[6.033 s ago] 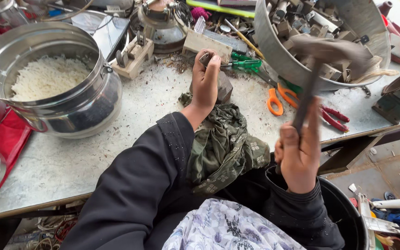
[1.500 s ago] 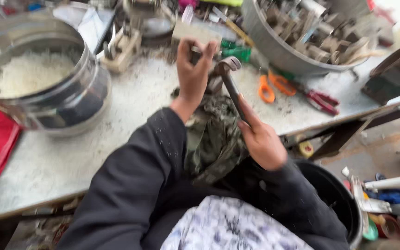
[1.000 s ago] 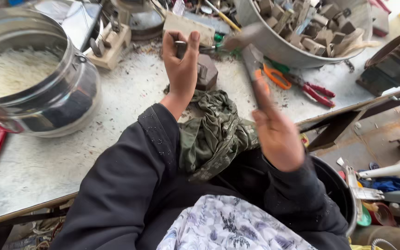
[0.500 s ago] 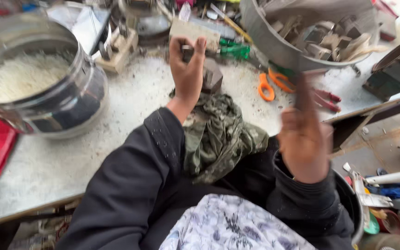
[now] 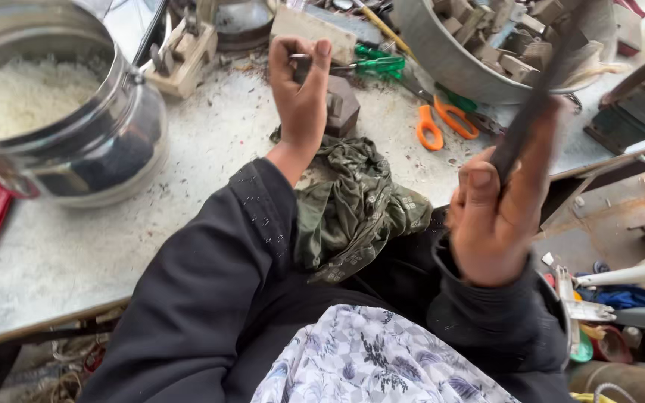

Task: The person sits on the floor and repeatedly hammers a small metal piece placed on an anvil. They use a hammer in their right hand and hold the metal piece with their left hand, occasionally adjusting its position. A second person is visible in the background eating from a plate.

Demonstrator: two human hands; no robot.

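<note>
My left hand [image 5: 301, 93] reaches forward over the worktable and pinches a thin metal pin [image 5: 301, 57] upright on a small dark metal block [image 5: 342, 107]. My right hand [image 5: 496, 216] is raised near my chest, closed around the dark handle of a hammer [image 5: 533, 112] that slants up and away; its head is blurred against the metal bowl. A crumpled olive-green cloth [image 5: 356, 205] lies under the block and hangs off the table edge toward my lap.
A big steel pot [image 5: 61, 160] with white grains stands at the left. A wide metal bowl [image 5: 457, 63] of wooden blocks sits at the back right, with orange-handled scissors [image 5: 442, 123] and green-handled tools [image 5: 373, 61] nearby. A wooden block holder [image 5: 184, 52] stands behind.
The hammer struck down by the block about 1.5 s ago, then my right hand drew it back up toward me. My left hand stayed at the block holding the pin.
</note>
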